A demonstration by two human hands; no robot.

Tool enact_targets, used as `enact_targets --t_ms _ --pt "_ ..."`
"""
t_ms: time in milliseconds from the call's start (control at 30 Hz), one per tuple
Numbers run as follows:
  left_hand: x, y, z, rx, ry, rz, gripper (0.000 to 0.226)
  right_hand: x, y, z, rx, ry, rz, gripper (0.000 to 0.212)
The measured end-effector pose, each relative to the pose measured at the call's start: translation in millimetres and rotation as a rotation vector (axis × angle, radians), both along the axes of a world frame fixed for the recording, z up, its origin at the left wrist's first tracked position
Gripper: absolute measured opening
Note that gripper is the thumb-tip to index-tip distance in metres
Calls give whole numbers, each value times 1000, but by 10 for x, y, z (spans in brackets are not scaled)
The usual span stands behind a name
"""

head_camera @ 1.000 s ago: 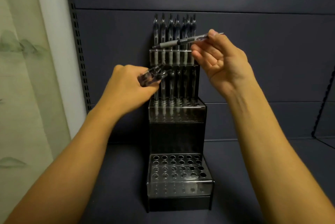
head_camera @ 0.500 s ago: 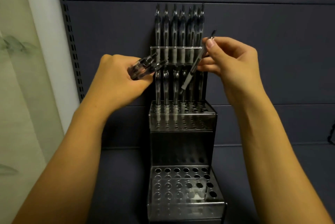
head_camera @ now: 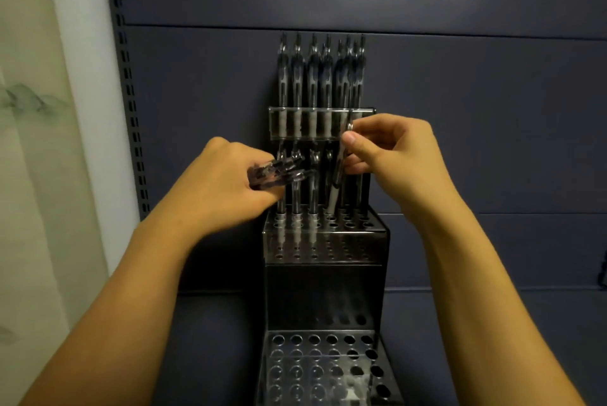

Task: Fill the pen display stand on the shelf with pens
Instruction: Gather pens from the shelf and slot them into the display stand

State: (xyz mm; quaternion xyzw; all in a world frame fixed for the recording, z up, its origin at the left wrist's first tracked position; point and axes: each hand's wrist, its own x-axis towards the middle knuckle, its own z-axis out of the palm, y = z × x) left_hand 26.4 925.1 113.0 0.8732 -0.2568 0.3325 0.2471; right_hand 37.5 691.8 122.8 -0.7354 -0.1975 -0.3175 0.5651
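A three-tier pen display stand [head_camera: 323, 277] stands on the dark shelf against the back panel. Its top tier holds a row of pens [head_camera: 320, 73], and more pens stand in the back row of the middle tier. The bottom tier shows open holes. My left hand [head_camera: 226, 188] grips a bundle of pens [head_camera: 279, 172] just left of the middle tier. My right hand [head_camera: 394, 156] pinches a single pen [head_camera: 335, 188] near its top, its grey tip angled down at a hole in the middle tier's back row.
A slotted shelf upright [head_camera: 129, 103] runs down the left of the dark back panel [head_camera: 460, 110]. Beyond it hangs a pale wall covering [head_camera: 36, 142]. The shelf floor [head_camera: 213, 340] lies dark around the stand's base.
My right hand has turned the single pen from level to nearly upright and lowered it toward the middle tier. The left hand has kept its bundle and dropped slightly.
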Motion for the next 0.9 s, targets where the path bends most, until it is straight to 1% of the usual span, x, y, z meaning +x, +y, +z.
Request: enact_targets --t_ms 200,367,467,600,800,900 --pt "-84 -17 13 61 67 -29 34 -108 49 30 -78 -32 -88 12" --pt "-126 -22 27 48 104 -49 38 -128 104 19 -154 -57 -167 12" --pt "-150 -13 44 46 119 -48 38 -106 173 -14 -227 0 -173 14" --pt "-176 -6 58 50 146 -45 37 -87 188 -31 -305 83 -233 18" --pt "-176 -14 58 53 187 -35 35 -131 162 -14 -336 139 -250 18" --pt "-179 -25 56 57 199 -26 34 -159 139 1 -373 165 -275 23"
